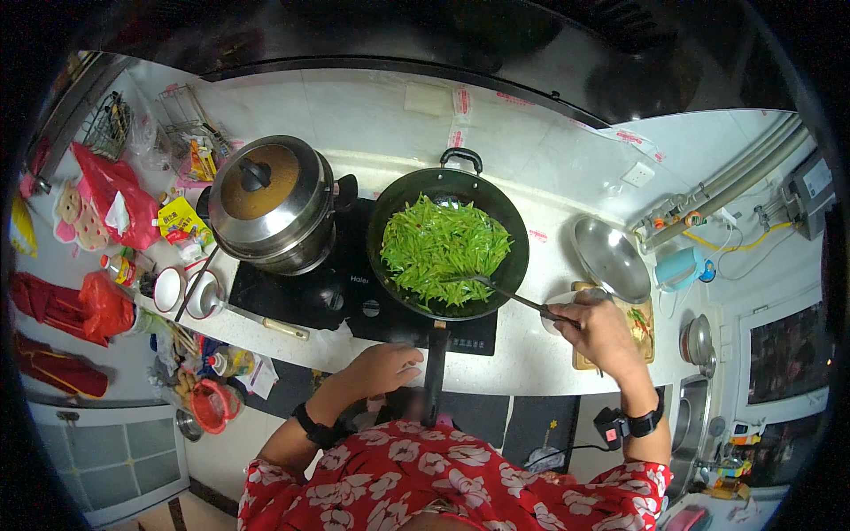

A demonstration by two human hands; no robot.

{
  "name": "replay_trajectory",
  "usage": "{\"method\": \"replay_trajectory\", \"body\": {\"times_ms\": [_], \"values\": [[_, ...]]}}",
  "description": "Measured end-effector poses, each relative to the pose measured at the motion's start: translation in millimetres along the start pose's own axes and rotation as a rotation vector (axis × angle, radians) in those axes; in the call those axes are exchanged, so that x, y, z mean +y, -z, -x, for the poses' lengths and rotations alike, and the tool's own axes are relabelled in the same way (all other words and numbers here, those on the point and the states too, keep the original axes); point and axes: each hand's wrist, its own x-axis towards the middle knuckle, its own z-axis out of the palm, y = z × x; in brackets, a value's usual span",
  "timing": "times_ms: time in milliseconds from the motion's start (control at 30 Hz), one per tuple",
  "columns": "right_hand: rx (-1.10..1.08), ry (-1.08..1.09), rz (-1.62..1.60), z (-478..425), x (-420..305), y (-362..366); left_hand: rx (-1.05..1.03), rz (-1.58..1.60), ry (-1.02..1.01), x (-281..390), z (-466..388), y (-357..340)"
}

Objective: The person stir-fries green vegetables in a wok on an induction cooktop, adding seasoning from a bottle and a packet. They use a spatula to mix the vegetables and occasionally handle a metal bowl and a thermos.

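My right hand [591, 328] grips the long handle of a metal cooking spatula [518, 295], whose blade rests among the greens at the near right of the wok. The black wok [516, 229] is on an induction cooktop [412, 332] and holds a heap of thinly sliced green vegetables [441, 245]. My left hand [384, 368] is empty, its fingers loosely bent and apart. It hovers beside the wok's long dark handle [435, 365], which points toward my body; contact cannot be made out.
A lidded steel pot [265, 192] stands left of the wok. A wooden-handled ladle [289, 328] lies near two white bowls [169, 290]. Right are a cutting board [584, 358] with chopped food and a leaning steel lid or basin [611, 255]. A range hood [412, 40] hangs above.
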Motion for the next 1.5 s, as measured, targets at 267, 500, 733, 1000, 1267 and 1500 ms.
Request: {"method": "replay_trajectory", "body": {"times_ms": [267, 500, 733, 1000, 1267, 1500], "values": [[-0.310, -0.061, -0.285, -27.3, -12.1, 1.2, -0.019, -0.011, 0.056, -1.3, 2.8, 2.0], [-0.065, -0.097, -0.296, -63.8, -14.2, -78.7, -0.032, -0.010, 0.078, -2.5, 3.4, 4.9], [-0.211, -0.203, -0.536, -56.8, -37.5, -40.9, 0.004, -0.022, 0.064, -10.5, 10.1, 4.9], [0.024, -0.193, -0.412, -94.1, -15.4, -94.1, -0.014, 0.001, 0.071, -10.6, 7.9, 9.4], [0.111, 0.016, -0.114, -61.0, -4.5, -97.3, -0.041, 0.020, 0.067, -11.2, 0.9, 5.8], [0.022, -0.019, -0.119, -12.8, -34.3, -39.4, -0.051, 0.033, 0.089, -9.8, -0.9, 6.7]]}}
